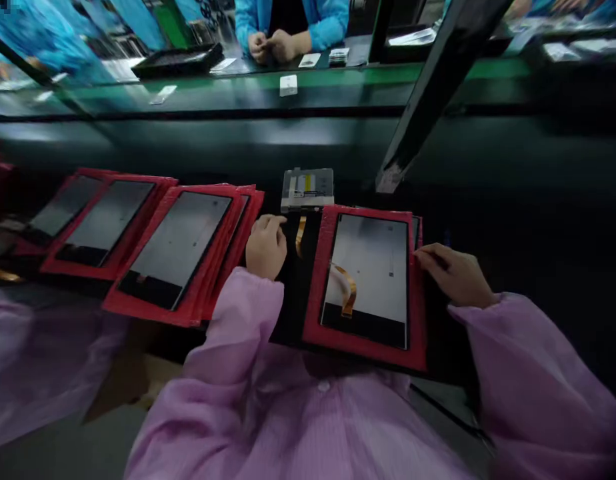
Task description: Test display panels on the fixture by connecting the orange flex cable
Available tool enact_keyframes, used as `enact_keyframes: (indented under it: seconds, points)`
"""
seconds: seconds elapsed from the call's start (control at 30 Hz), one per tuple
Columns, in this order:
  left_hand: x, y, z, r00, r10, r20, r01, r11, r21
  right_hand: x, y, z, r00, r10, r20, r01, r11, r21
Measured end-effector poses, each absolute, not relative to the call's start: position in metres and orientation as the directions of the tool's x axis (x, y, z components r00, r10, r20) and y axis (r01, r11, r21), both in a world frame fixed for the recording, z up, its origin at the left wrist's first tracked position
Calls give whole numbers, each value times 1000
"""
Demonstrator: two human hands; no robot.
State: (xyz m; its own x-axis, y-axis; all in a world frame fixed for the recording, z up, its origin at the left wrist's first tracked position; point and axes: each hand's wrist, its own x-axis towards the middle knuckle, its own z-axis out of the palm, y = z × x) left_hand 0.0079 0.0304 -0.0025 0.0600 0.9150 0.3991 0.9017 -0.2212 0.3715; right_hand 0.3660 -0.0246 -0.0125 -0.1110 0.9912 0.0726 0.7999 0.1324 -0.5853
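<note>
1. Touching the right edge of the red sheet [313, 320] before me is my right hand [455, 275], thumb and forefinger close together; I cannot tell whether they pinch it.
2. My left hand [266, 248] is loosely curled just beside a loose ribbon cable [301, 237]; I cannot tell whether it holds anything.
3. One flat panel [371, 267] lies on that sheet, between my hands and nearer my right, with the edge of another showing underneath. One curved orange cable [349, 293] lies across its lower left.
4. To my left, three more panels [178, 247] show broadly on overlapping red sheets.
5. One clear box [308, 190] stands beyond the loose cable; its contents, including a yellow strip, are hard to make out.
6. Opposite, one co-worker's two hands [274, 47] meet near a black tray [178, 61].
7. Small printed marks show on my panel, too tiny to read.
</note>
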Motion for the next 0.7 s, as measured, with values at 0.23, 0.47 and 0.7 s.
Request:
enact_keyframes:
  seconds: [0.23, 0.47, 0.7]
  points:
    - [10, 82, -34, 48, 942, 332, 929, -165, 333, 368, -29, -5, -141, 983, 117, 817, 183, -547]
    - [0, 80, -41, 32, 937, 348, 869, -199, 453, 374, -34, 0, -92, 988, 125, 862, 142, -487]
    - [6, 79, -39, 11, 940, 342, 863, -182, 471, 379, -41, -2, -109, 978, 180, 940, 160, -301]
